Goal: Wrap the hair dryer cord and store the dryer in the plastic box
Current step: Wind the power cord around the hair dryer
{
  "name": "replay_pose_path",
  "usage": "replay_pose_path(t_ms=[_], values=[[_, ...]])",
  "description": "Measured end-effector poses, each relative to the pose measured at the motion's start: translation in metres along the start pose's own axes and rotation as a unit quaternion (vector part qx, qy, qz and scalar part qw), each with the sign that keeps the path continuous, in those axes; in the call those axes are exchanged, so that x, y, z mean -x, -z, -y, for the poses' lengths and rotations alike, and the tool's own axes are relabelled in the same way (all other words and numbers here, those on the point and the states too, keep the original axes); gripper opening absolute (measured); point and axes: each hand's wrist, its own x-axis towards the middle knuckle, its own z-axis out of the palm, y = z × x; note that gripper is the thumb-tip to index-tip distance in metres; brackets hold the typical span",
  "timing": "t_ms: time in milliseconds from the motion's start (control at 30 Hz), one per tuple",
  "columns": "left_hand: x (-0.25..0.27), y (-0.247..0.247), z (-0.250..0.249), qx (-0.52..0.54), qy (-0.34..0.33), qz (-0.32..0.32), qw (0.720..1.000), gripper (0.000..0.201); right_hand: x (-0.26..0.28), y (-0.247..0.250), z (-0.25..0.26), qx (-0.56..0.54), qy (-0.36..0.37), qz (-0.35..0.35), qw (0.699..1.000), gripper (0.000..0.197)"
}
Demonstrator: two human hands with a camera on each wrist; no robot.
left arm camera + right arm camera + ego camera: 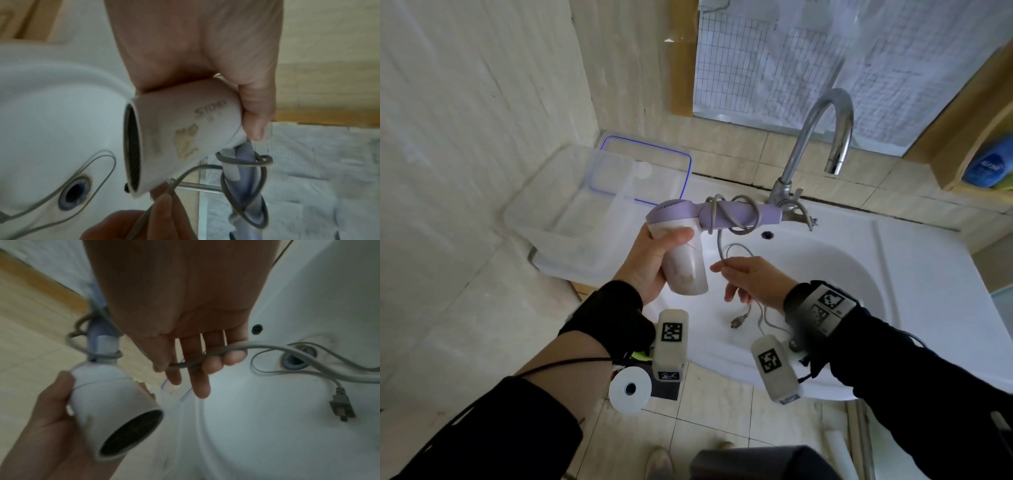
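Box point(558, 236) open, nothing in it, beyond and left of my left hand point(650, 263); lid point(647, 171) leans behind it. Storing not yet done.

Dryer point(681, 253) over sink point(859, 274): barrel clamped in my left fingers, nozzle toward me and down, handle out sideways toward faucet point(815, 144), long axis roughly level.

Cord point(732, 216): few loose turns on handle, wrapping about half done by my guess. Rest runs down through my right hand point(753, 281), thumb and curled fingers pinching it. Slack and plug point(341, 407) below right hand, in basin.
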Motion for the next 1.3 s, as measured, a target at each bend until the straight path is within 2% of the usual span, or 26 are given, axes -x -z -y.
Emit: replay_pose_path(t_ms=[100,167,233,400,633,833,1133,1300], values=[[-0.004,0.001,-0.003,-0.082,-0.034,-0.024,0.996,0.056,0.003,-0.002,0.004,0.072,0.009,0.02,0.997,0.028],[-0.006,0.002,-0.002,-0.146,-0.046,-0.052,0.987,0.071,0.007,0.001,0.009,0.102,0.013,0.031,0.994,0.024],[-0.003,0.004,-0.002,-0.209,-0.053,-0.079,0.973,0.072,0.011,0.006,0.014,0.118,0.019,0.039,0.992,0.017],[0.005,0.016,-0.004,-0.338,-0.049,-0.023,0.94,0.071,0.018,0.023,0.024,0.149,0.044,0.043,0.987,0.008],[0.011,0.029,-0.015,-0.394,-0.013,0.057,0.917,0.079,0.017,0.05,0.026,0.195,0.042,-0.013,0.98,0.002],[0.014,0.038,-0.024,-0.27,0.052,0.097,0.957,0.071,0.015,0.076,0.022,0.125,0.04,-0.077,0.988,0.017],[0.008,0.052,-0.032,-0.121,0.073,0.125,0.982,0.068,0.012,0.092,0.021,0.138,0.044,-0.06,0.988,0.022],[0.012,0.053,-0.022,0.013,0.083,0.091,0.992,0.067,0.006,0.084,0.013,0.126,0.015,-0.045,0.991,0.042]])
